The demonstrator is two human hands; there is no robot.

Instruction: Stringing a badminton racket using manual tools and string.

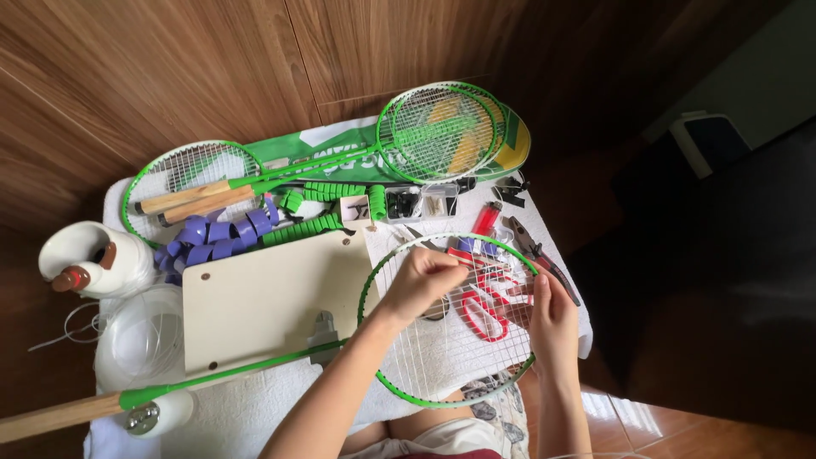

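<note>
A green badminton racket lies across the white-covered table, its round head (pixel 367 289) in front of me and its wooden handle (pixel 59 416) at lower left. My left hand (pixel 422 280) rests on the strings near the top of the head, fingers pinched on a string. My right hand (pixel 551 316) sits at the right side of the head, fingers on the strings by the rim. Red-handled scissors (pixel 483 308) lie under the string bed between my hands.
Two more green rackets (pixel 442 132) and a green bag lie at the back. Purple (pixel 217 238) and green grip tape rolls, a beige board (pixel 263 297), a red lighter (pixel 486 218), pliers (pixel 535 255), small boxes, and white string spools (pixel 140 340) surround the work.
</note>
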